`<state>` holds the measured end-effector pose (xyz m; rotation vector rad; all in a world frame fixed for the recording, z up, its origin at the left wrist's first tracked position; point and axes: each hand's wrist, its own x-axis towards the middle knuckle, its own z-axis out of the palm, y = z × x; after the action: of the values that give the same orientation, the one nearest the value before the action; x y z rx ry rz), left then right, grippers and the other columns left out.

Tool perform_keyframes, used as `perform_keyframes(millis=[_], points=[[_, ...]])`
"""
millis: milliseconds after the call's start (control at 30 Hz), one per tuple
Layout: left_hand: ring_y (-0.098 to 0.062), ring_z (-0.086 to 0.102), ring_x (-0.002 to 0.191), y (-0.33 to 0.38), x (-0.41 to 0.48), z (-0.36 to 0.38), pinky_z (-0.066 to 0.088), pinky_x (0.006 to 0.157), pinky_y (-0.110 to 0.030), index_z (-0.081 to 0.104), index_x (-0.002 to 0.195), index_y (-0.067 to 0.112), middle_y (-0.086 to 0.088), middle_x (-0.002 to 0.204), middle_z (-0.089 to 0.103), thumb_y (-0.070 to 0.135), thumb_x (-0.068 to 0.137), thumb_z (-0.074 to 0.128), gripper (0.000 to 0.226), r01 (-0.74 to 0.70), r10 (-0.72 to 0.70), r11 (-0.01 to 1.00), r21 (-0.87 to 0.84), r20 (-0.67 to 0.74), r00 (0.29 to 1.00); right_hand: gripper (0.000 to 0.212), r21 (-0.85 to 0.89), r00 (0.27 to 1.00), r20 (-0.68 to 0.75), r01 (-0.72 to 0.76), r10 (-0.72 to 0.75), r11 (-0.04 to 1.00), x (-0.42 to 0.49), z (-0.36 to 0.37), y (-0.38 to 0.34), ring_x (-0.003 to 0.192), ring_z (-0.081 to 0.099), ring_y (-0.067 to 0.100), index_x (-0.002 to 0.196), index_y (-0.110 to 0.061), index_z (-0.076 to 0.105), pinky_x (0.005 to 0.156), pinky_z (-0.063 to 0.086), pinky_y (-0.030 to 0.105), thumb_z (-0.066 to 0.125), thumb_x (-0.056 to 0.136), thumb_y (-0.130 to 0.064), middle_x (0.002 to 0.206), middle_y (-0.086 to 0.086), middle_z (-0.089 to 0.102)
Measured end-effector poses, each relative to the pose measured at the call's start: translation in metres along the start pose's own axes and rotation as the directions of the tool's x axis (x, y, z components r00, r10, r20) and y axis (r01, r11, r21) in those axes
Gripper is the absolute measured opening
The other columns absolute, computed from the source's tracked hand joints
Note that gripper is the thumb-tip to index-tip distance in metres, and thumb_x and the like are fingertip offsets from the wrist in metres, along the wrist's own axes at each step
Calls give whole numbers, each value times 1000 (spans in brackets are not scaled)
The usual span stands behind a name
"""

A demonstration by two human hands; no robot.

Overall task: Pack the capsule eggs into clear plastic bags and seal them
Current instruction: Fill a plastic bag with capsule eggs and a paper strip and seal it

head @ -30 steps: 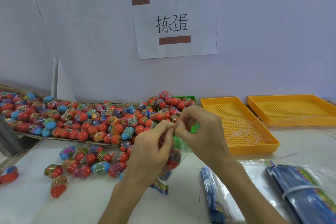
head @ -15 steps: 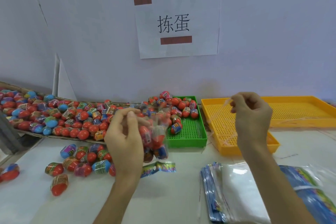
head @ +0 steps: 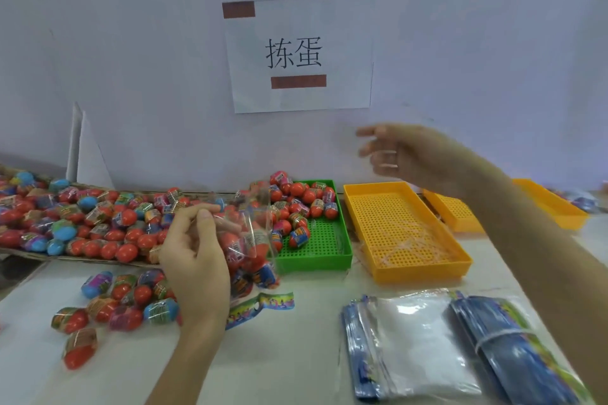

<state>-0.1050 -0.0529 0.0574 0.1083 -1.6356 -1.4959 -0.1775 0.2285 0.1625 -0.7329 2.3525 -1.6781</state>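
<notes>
A filled clear plastic bag [head: 250,240] is held up above the white table [head: 296,355] by the left hand [head: 194,260]; thumb and forefinger are curled and pinched on the upper left part of the bag, the remaining fingers bent loosely behind it. Several red capsule eggs are seen through the film, packed close together, and the bag's printed header strip [head: 260,304] hangs at the bottom, just over the tabletop. The right hand [head: 404,154] is raised well apart from the bag, over the nearer yellow tray [head: 424,268], motion-blurred, its fingers spread and nearly straight; nothing can be made out in it. Thin clear strips [head: 404,245] are piled in that tray. A second yellow tray [head: 559,207] is partly covered by the right forearm. Behind the bag, a green tray [head: 322,256] carries a heap of eggs at its far end. A large mass of loose capsule eggs [head: 82,220] lies on a cardboard sheet to the left, and a smaller group of eggs [head: 115,302] rests on the table nearer the body. Stacks of empty bags [head: 427,345] lie flat at lower right. A paper sign [head: 299,52] is taped to the wall.
</notes>
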Motion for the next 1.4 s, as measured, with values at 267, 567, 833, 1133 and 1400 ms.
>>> perform_keyframes(millis=[267, 567, 833, 1133, 1400], points=[[-15, 73, 71, -7, -3, 4, 60, 71, -37, 68, 91, 30, 0, 78, 74, 26, 105, 49, 25, 105, -97, 993, -54, 136, 986, 14, -701, 960, -278, -200, -4, 685, -12, -13, 17, 84, 64, 0, 95, -36, 71, 65, 44, 17, 58, 100, -33, 93, -18, 71], [-20, 75, 67, -1, -14, 12, 59, 60, -22, 71, 84, 36, -3, 77, 75, 24, 104, 52, 31, 189, -152, 971, -144, 236, 960, 55, -57, 988, -137, -80, 71, 995, -30, 128, 39, 85, 71, 8, 104, -35, 58, 80, 58, 32, 70, 67, -74, 95, -12, 70], [-21, 76, 75, -3, -19, 13, 63, 68, -32, 73, 91, 36, -2, 82, 76, 30, 97, 62, 14, 205, -157, 966, -156, 274, 949, 16, -7, 928, -370, 40, -40, 999, -28, 160, 55, 77, 68, 11, 79, -24, 64, 69, 58, 27, 78, 86, -24, 81, -6, 69], [-32, 72, 104, -3, -13, 16, 56, 94, -54, 68, 116, 9, -14, 111, 74, 47, 79, 71, 53, 613, -413, 757, -225, 562, 717, 15, 365, 893, -447, 132, 49, 921, -33, 144, 48, 76, 70, 13, 68, -26, 67, 65, 55, 22, 76, 71, -37, 78, 2, 71], [-19, 71, 84, -7, -21, 15, 60, 80, -42, 78, 86, 27, -2, 86, 75, 42, 79, 71, 18, 329, -234, 937, -120, 482, 844, 28, 364, 845, -527, 129, 89, 922, -33, 142, 51, 74, 68, 10, 73, -25, 71, 64, 57, 26, 76, 64, -51, 78, -2, 71]])
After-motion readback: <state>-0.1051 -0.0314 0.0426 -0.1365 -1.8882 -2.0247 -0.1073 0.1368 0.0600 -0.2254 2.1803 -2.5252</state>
